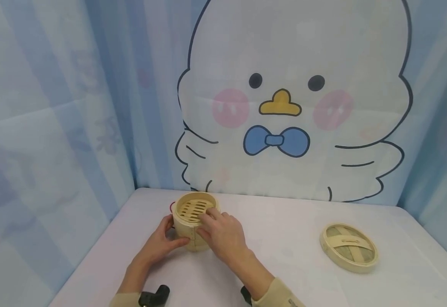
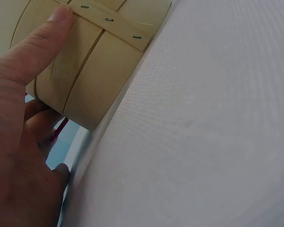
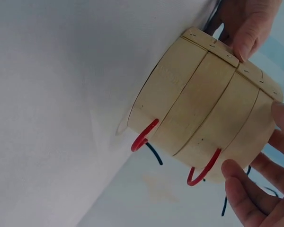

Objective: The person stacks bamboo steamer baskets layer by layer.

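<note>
A round bamboo steamer (image 1: 194, 230) of stacked tiers, its slatted rack showing inside the top, stands at the table's back left. My left hand (image 1: 161, 244) holds its left side, the thumb laid across the front wall; the left wrist view shows this thumb on the bamboo (image 2: 80, 61). At the top rim on the right, my right hand (image 1: 223, 232) grips with thumb and fingers, some of them over the edge. In the right wrist view, red loops and dark cords hang from the steamer wall (image 3: 194, 104), with fingers of my right hand (image 3: 270, 189) around the upper tier.
A bamboo lid (image 1: 349, 248) with a strap handle lies on the right side of the white table (image 1: 284, 264). Behind the table hangs a curtain (image 1: 162, 106) with a large cartoon bird, and more curtain closes off both sides.
</note>
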A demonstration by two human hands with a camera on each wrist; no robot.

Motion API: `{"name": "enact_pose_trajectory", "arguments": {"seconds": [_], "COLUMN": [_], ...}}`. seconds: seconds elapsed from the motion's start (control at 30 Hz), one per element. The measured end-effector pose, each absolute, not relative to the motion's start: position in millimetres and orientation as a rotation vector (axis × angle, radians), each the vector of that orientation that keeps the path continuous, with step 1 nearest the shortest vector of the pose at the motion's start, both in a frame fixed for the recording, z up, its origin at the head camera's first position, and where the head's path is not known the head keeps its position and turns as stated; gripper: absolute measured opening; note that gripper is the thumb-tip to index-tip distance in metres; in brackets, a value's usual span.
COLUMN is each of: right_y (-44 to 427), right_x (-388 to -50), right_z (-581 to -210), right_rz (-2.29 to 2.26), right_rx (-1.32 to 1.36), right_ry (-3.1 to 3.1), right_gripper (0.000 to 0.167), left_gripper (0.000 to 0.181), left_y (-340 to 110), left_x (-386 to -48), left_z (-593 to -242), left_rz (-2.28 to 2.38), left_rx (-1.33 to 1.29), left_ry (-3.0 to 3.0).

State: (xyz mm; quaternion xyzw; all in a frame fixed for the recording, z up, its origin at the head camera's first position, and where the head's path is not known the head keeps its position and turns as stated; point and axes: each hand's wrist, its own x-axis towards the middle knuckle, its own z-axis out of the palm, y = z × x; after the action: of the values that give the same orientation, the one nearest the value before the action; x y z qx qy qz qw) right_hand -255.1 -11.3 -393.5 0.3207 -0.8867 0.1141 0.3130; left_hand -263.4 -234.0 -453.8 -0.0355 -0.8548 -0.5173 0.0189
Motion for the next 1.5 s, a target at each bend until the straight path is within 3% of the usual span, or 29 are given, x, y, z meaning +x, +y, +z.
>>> {"name": "enact_pose_trajectory", "arguments": {"seconds": [1.5], "right_y": [83], "right_x": [-228], "right_z": [-388], "right_rz": [0.414], "right_rx": [0.764], "right_ry": [-2.426], "right_gripper": [0.048], "left_gripper": [0.101], "left_y": [-235], "left_x": [-267], "left_z": [-454], "left_rz": [-1.578], "left_rx": [-0.101], "left_ry": [-2.714]}}
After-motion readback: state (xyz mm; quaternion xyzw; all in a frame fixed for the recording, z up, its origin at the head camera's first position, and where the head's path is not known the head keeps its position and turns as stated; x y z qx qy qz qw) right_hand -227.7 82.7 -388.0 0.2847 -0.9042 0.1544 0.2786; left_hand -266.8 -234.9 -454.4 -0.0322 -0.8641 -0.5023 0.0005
